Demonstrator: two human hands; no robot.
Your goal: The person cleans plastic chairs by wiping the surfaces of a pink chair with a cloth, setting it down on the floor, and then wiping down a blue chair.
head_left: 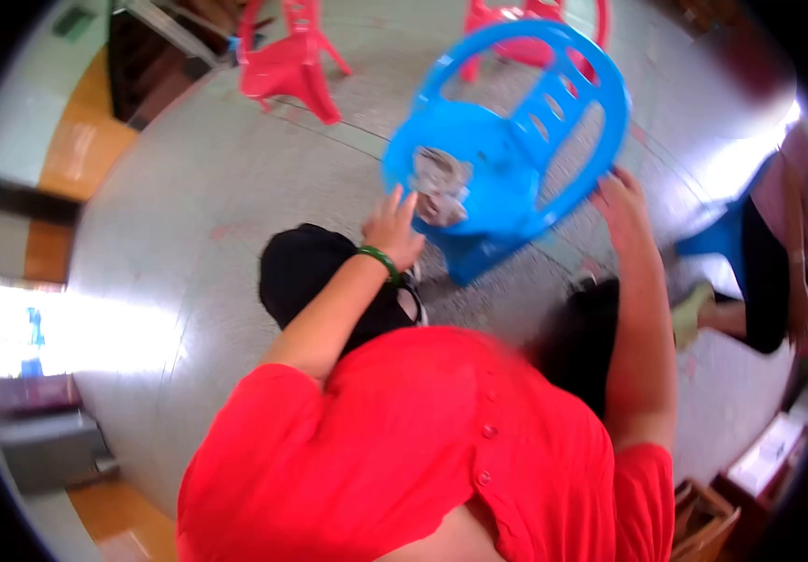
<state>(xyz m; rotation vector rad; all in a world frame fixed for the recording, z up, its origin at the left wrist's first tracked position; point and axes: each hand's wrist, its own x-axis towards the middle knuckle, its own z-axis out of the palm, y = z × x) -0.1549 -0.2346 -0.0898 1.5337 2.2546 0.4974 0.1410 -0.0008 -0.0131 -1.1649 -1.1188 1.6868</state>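
A blue plastic chair (495, 159) stands in front of me, its backrest with oval slots on the right side. On its seat lies a crumpled grey-brown cloth (441, 187). My left hand (394, 228), with a green bracelet at the wrist, is at the near left edge of the seat beside the cloth, fingers apart. At the rim of the backrest, my right hand (621, 199) has its fingers bent against the blue plastic; part of its grip is blurred.
Two red plastic chairs (291, 66) (526, 47) stand beyond the blue one. At the right, a person (764, 244) sits on a blue seat, one foot stretched toward me. A wooden crate (704, 523) is at the lower right.
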